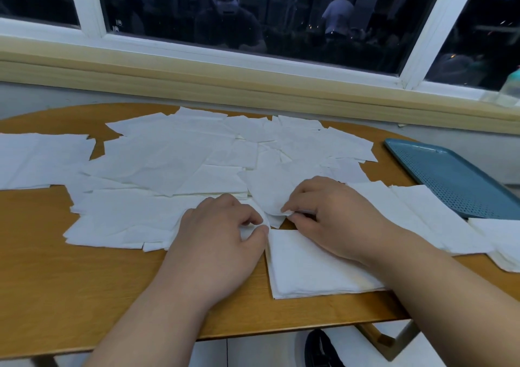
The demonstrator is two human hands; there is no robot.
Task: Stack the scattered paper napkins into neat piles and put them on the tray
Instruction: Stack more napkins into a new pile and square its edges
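My left hand [222, 231] and right hand [332, 214] each pinch a corner of a loose napkin [267, 195], probably to square it onto the pile [304, 271] at the tabletop [84, 282] front edge. Scattered napkins [168, 152] cover the middle. The tray [450, 178], at the right edge, shows no napkins yet.

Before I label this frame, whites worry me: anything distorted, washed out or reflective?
Head view: wide-angle bends the window sill and table edge; dark window panes show dim figures; the napkins blend together, edges faint; left hand and right hand slightly soft.

Left hand [222, 234] pinching, right hand [334, 217] apparently pinching
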